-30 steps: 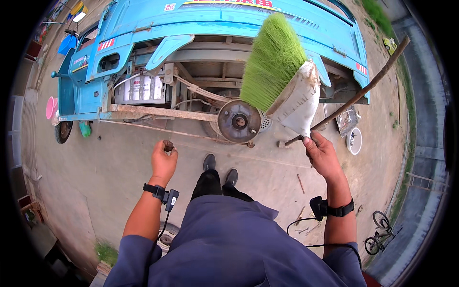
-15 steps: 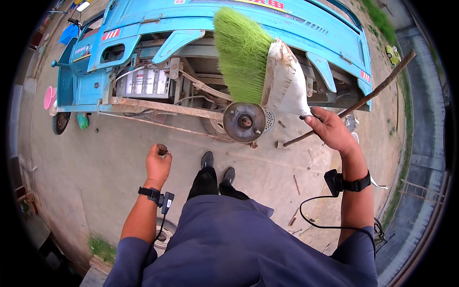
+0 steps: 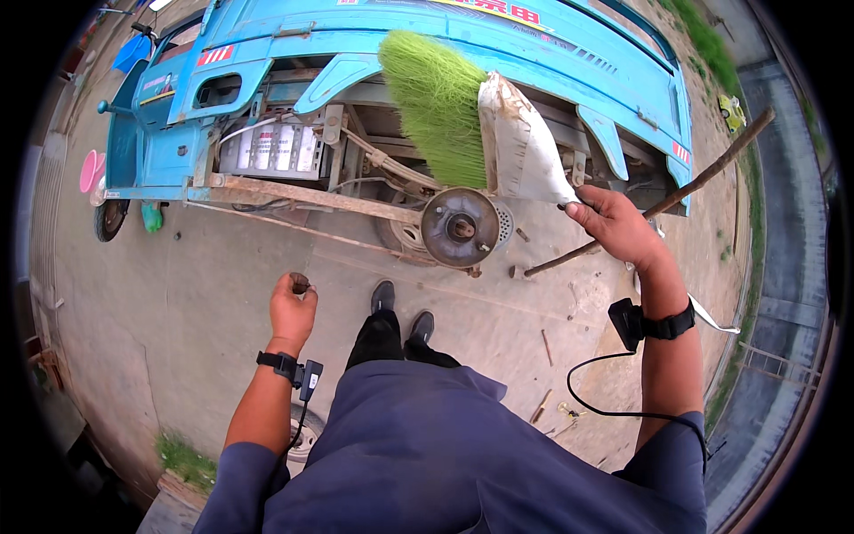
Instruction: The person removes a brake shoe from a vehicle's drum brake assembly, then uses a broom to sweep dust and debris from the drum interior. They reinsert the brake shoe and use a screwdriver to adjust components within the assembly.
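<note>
My right hand [image 3: 605,227] grips the narrow end of the white, cracked base [image 3: 520,142] of a broom with bright green bristles [image 3: 431,111]. The bristles hang just above a dusty, rusty wheel hub [image 3: 460,227] on the blue three-wheeled cargo vehicle [image 3: 294,31]. Behind my right hand a long wooden stick [image 3: 712,169] slants upward to the right. Lower left of the hub, my left hand [image 3: 294,311] is closed on a small dark piece [image 3: 301,284], too small to name.
The vehicle's open underside shows a battery box [image 3: 267,149] and rusty beams. Pink basins [image 3: 89,169] lie beyond its front wheel [image 3: 111,221]. Small tools [image 3: 543,405] lie on the concrete at right of my legs, and a spare wheel [image 3: 304,427] is partly hidden at my left.
My right hand has moved up, and the bristles have swung left over the hub, dipping slightly in the last half second. My left hand stays low, shifted slightly left.
</note>
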`<state>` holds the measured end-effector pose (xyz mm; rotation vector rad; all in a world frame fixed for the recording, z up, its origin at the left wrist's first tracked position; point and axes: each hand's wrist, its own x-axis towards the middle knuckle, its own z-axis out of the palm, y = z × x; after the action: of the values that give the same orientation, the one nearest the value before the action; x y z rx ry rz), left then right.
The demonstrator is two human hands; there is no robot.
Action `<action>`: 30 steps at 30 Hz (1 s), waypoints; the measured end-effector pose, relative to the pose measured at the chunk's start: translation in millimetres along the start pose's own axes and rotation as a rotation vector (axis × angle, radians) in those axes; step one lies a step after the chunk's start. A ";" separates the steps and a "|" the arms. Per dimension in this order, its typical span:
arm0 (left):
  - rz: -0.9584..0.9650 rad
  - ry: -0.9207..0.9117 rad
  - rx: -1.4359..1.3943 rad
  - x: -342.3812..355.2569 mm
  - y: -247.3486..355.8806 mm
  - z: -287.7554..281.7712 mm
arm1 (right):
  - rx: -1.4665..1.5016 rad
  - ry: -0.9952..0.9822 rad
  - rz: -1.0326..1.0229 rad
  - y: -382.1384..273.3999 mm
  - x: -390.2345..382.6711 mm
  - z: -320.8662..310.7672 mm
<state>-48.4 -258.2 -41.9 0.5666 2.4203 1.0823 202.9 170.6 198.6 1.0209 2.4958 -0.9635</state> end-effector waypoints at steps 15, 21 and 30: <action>-0.064 0.156 0.047 -81.9 -10.3 -7.2 | 0.396 0.112 -0.023 -12.3 -55.4 48.3; -0.161 0.175 0.058 -171.9 -13.8 16.2 | 0.431 0.119 -0.050 53.7 -140.4 121.6; -0.285 0.184 0.016 -269.5 -43.7 23.5 | 0.091 0.151 -0.008 87.7 -165.2 158.7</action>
<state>178.3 -411.9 -32.2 0.1226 2.5685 1.0309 382.8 24.7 117.8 1.1524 2.5995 -1.0474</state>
